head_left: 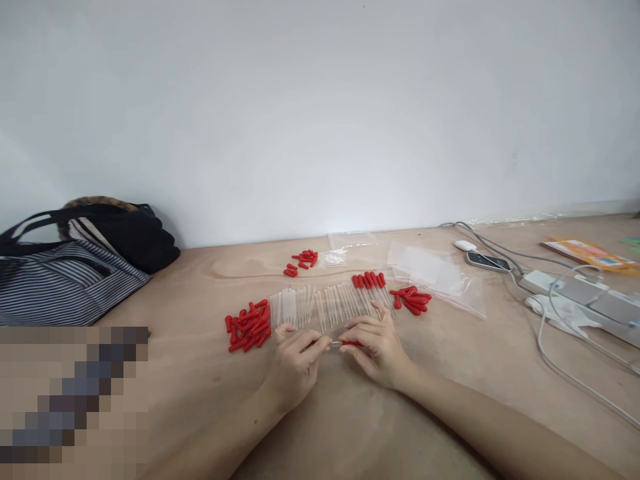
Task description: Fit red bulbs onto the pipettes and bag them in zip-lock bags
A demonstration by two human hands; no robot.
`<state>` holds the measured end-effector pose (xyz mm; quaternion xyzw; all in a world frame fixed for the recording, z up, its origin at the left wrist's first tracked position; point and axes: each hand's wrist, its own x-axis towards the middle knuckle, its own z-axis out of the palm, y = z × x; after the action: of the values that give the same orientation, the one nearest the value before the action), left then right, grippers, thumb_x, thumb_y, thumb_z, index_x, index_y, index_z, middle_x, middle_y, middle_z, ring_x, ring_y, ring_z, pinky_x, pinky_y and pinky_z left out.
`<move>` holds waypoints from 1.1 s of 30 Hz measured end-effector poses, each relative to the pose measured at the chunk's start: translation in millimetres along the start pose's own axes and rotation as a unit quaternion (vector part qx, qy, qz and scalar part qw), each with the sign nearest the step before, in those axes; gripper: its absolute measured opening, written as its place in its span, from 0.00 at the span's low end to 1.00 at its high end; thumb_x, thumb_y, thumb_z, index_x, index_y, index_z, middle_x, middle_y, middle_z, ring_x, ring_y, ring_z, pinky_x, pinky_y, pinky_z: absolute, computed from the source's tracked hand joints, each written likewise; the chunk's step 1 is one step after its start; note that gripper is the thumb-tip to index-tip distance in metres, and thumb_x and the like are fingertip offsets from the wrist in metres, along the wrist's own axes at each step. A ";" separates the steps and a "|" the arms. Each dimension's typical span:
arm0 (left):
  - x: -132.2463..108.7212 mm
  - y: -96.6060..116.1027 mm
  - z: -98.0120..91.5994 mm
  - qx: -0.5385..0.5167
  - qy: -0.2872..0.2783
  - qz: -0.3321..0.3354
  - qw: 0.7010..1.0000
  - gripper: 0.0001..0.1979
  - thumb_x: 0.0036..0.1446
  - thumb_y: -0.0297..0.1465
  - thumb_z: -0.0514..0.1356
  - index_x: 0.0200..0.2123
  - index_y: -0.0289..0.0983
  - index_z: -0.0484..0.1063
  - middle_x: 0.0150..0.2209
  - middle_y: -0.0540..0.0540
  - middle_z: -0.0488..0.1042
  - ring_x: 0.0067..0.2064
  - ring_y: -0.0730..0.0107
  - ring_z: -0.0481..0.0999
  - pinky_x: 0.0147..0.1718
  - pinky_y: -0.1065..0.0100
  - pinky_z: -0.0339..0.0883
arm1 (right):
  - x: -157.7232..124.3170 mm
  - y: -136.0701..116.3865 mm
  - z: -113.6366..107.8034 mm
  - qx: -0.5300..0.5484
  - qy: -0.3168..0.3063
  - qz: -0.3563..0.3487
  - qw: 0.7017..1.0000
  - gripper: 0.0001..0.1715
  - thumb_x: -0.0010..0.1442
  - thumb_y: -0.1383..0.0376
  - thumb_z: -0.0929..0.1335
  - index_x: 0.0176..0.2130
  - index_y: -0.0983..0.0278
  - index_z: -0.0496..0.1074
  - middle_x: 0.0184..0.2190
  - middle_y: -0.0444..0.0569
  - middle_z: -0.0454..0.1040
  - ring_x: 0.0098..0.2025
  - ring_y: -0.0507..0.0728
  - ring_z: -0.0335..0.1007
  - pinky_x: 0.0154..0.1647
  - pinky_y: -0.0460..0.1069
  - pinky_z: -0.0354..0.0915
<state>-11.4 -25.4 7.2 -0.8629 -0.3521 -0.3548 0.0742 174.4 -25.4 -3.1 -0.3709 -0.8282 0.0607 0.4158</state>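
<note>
My left hand is closed on a thin clear dropper tube, and most of its length is hidden in the fingers. Pinched in my right hand is a red rubber bulb, lined up with the tube's end; whether it is seated on the tube I cannot tell. Just beyond my hands lie rows of bare clear tubes. At the right of these rows are several droppers with red bulbs on. A pile of loose red bulbs sits left of my left hand, and a smaller bulb pile lies right of the droppers.
Farther back are a few more red bulbs and clear plastic bags. On the right, a power strip, cables and a small black device occupy the wooden table. A striped bag stands at left by the wall.
</note>
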 end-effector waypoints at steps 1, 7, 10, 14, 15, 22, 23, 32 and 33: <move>-0.1 0.2 0.2 0.003 -0.001 0.000 1.000 0.12 0.54 0.22 0.48 0.32 0.40 0.70 0.24 0.53 0.72 0.25 0.76 0.69 0.36 0.64 0.48 | 0.4 -0.3 -0.1 -0.002 -0.004 -0.003 1.000 0.05 0.55 0.64 0.64 0.32 0.60 0.69 0.27 0.42 0.76 0.36 0.54 0.69 0.54 0.61 0.38; -1.5 -0.3 2.5 0.012 -0.009 0.001 1.000 0.12 0.53 0.22 0.49 0.33 0.40 0.70 0.24 0.53 0.72 0.25 0.75 0.70 0.38 0.62 0.48 | 2.1 2.6 -1.8 0.018 -0.031 0.014 0.999 0.06 0.53 0.63 0.65 0.35 0.57 0.70 0.28 0.43 0.76 0.39 0.56 0.67 0.53 0.62 0.39; -1.3 0.0 2.7 0.010 -0.012 0.002 1.000 0.12 0.54 0.22 0.49 0.33 0.40 0.70 0.25 0.53 0.72 0.24 0.75 0.70 0.39 0.62 0.48 | 0.9 6.7 -1.9 0.037 -0.021 0.041 0.998 0.14 0.50 0.61 0.68 0.39 0.57 0.68 0.29 0.45 0.76 0.39 0.57 0.67 0.52 0.62 0.41; -0.4 2.0 2.0 -0.003 -0.009 -0.006 1.000 0.10 0.54 0.23 0.50 0.32 0.40 0.70 0.24 0.53 0.72 0.24 0.76 0.69 0.38 0.62 0.48 | -0.3 8.8 -1.9 0.053 -0.020 0.033 0.998 0.06 0.50 0.64 0.67 0.33 0.58 0.69 0.28 0.43 0.75 0.36 0.56 0.67 0.52 0.61 0.43; -0.2 2.6 2.0 -0.008 -0.006 -0.008 1.000 0.10 0.55 0.24 0.50 0.32 0.40 0.70 0.24 0.53 0.72 0.24 0.76 0.69 0.38 0.62 0.48 | -0.1 8.3 -1.9 0.058 -0.019 0.027 0.998 0.03 0.50 0.65 0.67 0.31 0.58 0.69 0.27 0.43 0.75 0.36 0.55 0.67 0.52 0.60 0.44; 1.5 7.9 3.3 -0.033 0.011 -0.016 0.999 0.10 0.55 0.25 0.50 0.31 0.40 0.70 0.23 0.54 0.72 0.23 0.77 0.69 0.39 0.62 0.49 | 1.5 1.1 -0.6 0.071 0.024 0.024 0.997 0.02 0.50 0.65 0.67 0.26 0.59 0.69 0.22 0.41 0.74 0.30 0.53 0.67 0.49 0.59 0.48; 1.3 8.6 3.7 -0.034 0.011 -0.015 0.999 0.10 0.55 0.25 0.50 0.32 0.40 0.70 0.22 0.54 0.72 0.23 0.77 0.69 0.39 0.63 0.50 | 1.4 0.4 -0.3 0.073 0.023 0.026 0.997 0.02 0.50 0.64 0.67 0.26 0.59 0.70 0.22 0.41 0.74 0.29 0.53 0.67 0.49 0.59 0.48; 0.3 7.7 6.1 -0.052 -0.010 -0.023 0.998 0.10 0.55 0.26 0.50 0.32 0.40 0.71 0.22 0.54 0.72 0.23 0.77 0.70 0.41 0.62 0.51 | 2.2 3.7 -2.6 0.078 -0.019 0.019 0.997 0.12 0.46 0.59 0.70 0.34 0.55 0.70 0.24 0.41 0.76 0.29 0.53 0.68 0.51 0.60 0.45; 2.4 7.6 4.9 -0.058 -0.010 -0.032 0.998 0.10 0.55 0.27 0.50 0.32 0.40 0.71 0.22 0.54 0.72 0.24 0.77 0.71 0.41 0.63 0.52 | 2.5 5.0 -4.2 0.082 -0.016 0.031 0.996 0.21 0.43 0.58 0.72 0.39 0.55 0.69 0.27 0.42 0.76 0.31 0.55 0.69 0.51 0.61 0.45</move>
<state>-2.5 -27.9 6.1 -0.8576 -0.3592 -0.3679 0.0088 179.4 -21.0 -0.8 -0.3598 -0.8152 0.1476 0.4292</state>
